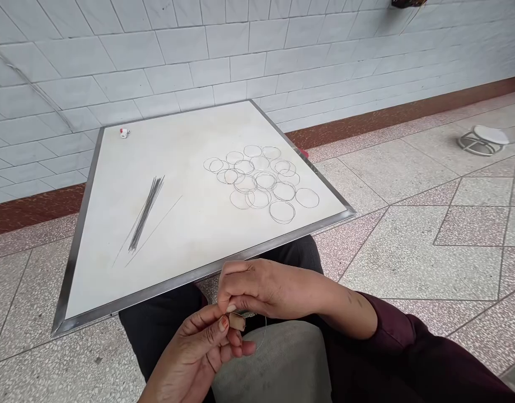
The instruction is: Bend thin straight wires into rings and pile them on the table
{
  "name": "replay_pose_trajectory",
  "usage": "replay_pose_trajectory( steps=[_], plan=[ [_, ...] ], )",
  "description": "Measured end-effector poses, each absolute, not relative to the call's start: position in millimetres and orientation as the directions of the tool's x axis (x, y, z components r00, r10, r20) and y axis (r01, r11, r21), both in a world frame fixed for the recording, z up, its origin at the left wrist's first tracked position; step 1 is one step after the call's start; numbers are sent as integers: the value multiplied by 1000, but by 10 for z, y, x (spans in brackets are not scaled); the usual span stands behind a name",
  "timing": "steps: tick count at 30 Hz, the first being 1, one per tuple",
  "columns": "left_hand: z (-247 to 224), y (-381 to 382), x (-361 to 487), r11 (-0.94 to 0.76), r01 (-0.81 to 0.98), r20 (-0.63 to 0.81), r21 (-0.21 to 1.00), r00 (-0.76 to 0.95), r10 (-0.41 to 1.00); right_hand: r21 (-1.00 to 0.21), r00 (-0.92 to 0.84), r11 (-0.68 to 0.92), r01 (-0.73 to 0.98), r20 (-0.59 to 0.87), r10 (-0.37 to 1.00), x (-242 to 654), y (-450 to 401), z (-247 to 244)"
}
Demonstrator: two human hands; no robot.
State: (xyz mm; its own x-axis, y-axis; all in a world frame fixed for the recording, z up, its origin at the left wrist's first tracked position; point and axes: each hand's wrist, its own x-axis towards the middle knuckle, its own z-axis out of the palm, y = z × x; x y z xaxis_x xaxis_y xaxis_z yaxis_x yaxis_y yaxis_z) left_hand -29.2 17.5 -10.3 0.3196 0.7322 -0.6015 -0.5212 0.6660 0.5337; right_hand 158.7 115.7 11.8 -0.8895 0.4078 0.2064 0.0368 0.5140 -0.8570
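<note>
Over my lap, just off the table's near edge, my left hand (207, 338) is closed on a small tan block (237, 321), pinched between thumb and fingers. My right hand (257, 288) is in a pinch right above the block, close against the left fingertips; what its fingertips grip is too small to make out. A thin wire (265, 333) curves down beside the block, below my right hand. On the white table (190, 224) several thin wire rings (282, 211) lie overlapping at the right. A bundle of straight dark wires (146, 215) lies at the left.
A small red and white object (124, 133) sits near the table's far left corner. The table has a metal rim (207, 270) and stands by a tiled wall (182, 45). A white-topped stool (488, 137) stands on the floor at the far right.
</note>
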Motion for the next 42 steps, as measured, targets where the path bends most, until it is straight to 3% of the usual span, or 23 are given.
replay_pose_trajectory(
  steps=[11,15,20,26,32,42],
  plan=[
    [-108,167,-247,606,-506,-590,614,215,778,-829,-867,556,62,231,441,1551,1144,76],
    [-152,168,-218,568,-555,-593,608,158,789,-864,-856,499,73,203,476,1538,1171,25],
    [-169,153,-199,535,-620,-570,573,167,804,-915,-833,400,53,180,523,1550,1200,-8],
    [-143,125,-179,563,-619,-594,548,186,783,-894,-833,440,-85,306,462,1553,1196,-53],
    [-123,114,-170,595,-614,-564,518,278,778,-892,-867,447,-63,271,418,1575,1200,-55],
    [-127,122,-163,625,-590,-619,512,251,744,-874,-856,480,-67,298,422,1552,1205,-10]
  ],
)
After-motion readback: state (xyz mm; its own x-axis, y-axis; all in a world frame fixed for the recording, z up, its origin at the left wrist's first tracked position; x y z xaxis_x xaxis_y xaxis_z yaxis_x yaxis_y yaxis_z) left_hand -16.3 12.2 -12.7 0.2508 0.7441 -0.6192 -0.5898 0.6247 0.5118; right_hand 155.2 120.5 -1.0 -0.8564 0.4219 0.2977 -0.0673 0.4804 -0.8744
